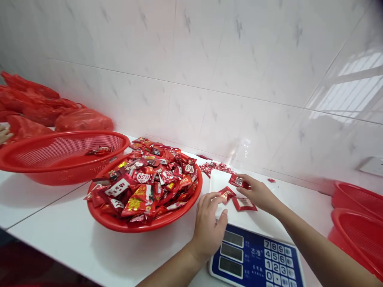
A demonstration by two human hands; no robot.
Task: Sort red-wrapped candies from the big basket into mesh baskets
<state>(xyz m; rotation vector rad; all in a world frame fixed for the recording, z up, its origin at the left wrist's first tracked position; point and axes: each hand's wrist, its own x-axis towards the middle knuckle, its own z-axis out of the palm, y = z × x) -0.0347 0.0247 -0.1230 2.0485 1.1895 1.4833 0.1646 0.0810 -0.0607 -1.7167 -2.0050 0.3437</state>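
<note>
Small red packets lie on the white pan (266, 221) of a scale with a blue keypad panel (254, 255). My right hand (259, 193) pinches one red packet (236, 180) at the pan's back edge. Over the pan's left edge is my left hand (209, 225), thumb and fingers apart, its fingertips by another packet (226, 194). A third packet (244, 204) lies flat between the hands. To the left of my left hand, a red basin (119, 225) is heaped with shiny red packets (149, 179).
A larger red basket (60, 175) with a few packets stands at the left, before filled red bags (83, 119). Another person's hand (4, 133) shows at the left edge. Loose packets (215, 167) lie by the tiled wall. Red baskets (359, 227) stand at the right.
</note>
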